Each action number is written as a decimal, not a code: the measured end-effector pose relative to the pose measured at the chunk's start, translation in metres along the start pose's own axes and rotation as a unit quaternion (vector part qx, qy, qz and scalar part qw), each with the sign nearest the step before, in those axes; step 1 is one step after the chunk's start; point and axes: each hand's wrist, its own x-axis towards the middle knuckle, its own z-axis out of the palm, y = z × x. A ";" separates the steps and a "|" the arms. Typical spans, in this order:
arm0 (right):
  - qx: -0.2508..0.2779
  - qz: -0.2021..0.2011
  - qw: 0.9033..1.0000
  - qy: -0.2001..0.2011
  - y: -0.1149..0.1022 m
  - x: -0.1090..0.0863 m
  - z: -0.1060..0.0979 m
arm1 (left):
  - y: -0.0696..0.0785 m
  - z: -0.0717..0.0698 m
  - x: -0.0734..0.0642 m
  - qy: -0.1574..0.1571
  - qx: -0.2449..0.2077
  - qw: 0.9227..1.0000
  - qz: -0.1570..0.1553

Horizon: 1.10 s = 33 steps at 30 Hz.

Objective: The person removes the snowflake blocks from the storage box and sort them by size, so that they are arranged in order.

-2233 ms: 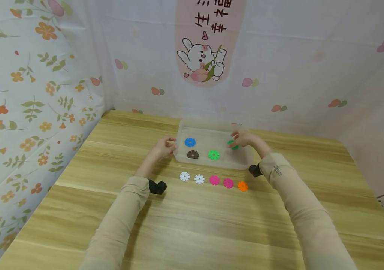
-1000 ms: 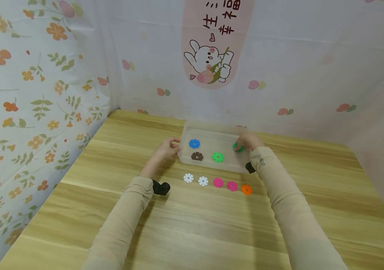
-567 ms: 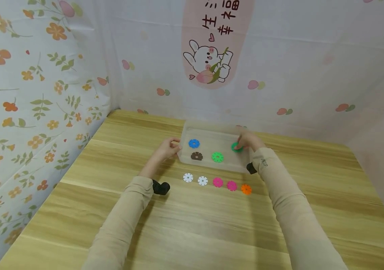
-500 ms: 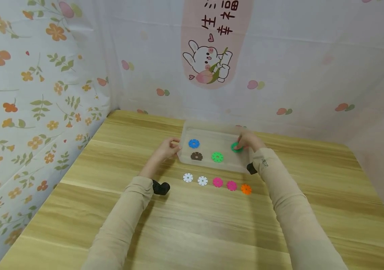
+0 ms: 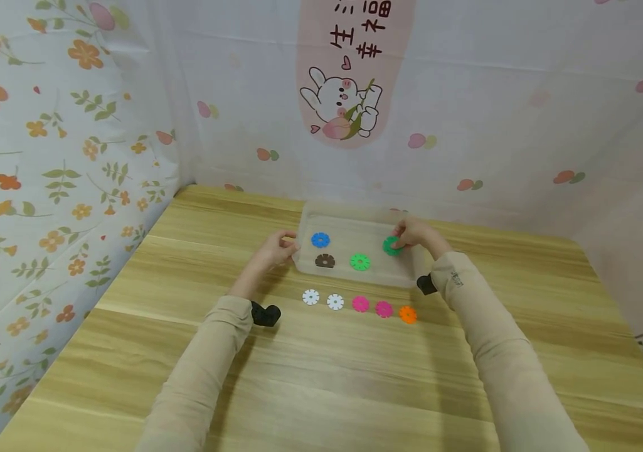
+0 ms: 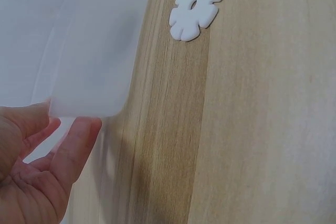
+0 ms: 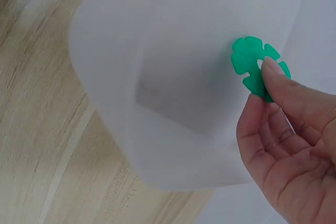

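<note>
A translucent plastic box point(image 5: 349, 276) lies on the table, with flower-shaped slotted discs in it. My left hand point(image 5: 277, 250) holds the box's left end, its thumb and fingertips against the edge in the left wrist view. Over the box's right end, my right hand point(image 5: 416, 233) pinches a dark green disc point(image 7: 249, 56) between thumb and fingers, tilted in the right wrist view. Inside the box are a blue disc point(image 5: 320, 240), a brown disc point(image 5: 325, 260), its lower edge hidden by the front wall, and a bright green disc point(image 5: 360, 262).
A row of discs lies in front of the box: a white disc point(image 5: 310, 297), another white disc point(image 5: 335, 302), two pink discs, the left pink disc point(image 5: 361, 304) among them, and an orange disc point(image 5: 408, 314). Behind the wooden table point(image 5: 321, 389) hangs a patterned cloth point(image 5: 468, 113).
My right hand has come down on the dark green disc, taken hold of it and tilted it up slightly. The left hand stays at the box; the head view shifts a little.
</note>
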 end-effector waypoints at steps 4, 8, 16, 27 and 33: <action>0.032 -0.014 0.999 -0.021 -0.042 -0.042 0.000 | 0.001 0.000 -0.001 -0.001 -0.002 1.000 0.004; 0.036 -0.011 0.999 -0.024 -0.106 -0.099 0.006 | 0.001 -0.001 -0.002 0.000 -0.004 1.000 0.005; 0.032 0.002 0.999 -0.033 -0.158 -0.146 0.011 | 0.000 -0.001 0.001 0.002 -0.003 1.000 0.005; 0.045 -0.010 0.998 -0.053 -0.157 -0.145 0.014 | -0.001 -0.001 0.001 0.004 -0.012 1.000 0.006; 0.037 -0.016 0.997 -0.061 -0.165 -0.148 0.015 | -0.001 0.000 0.001 0.005 -0.004 1.000 0.006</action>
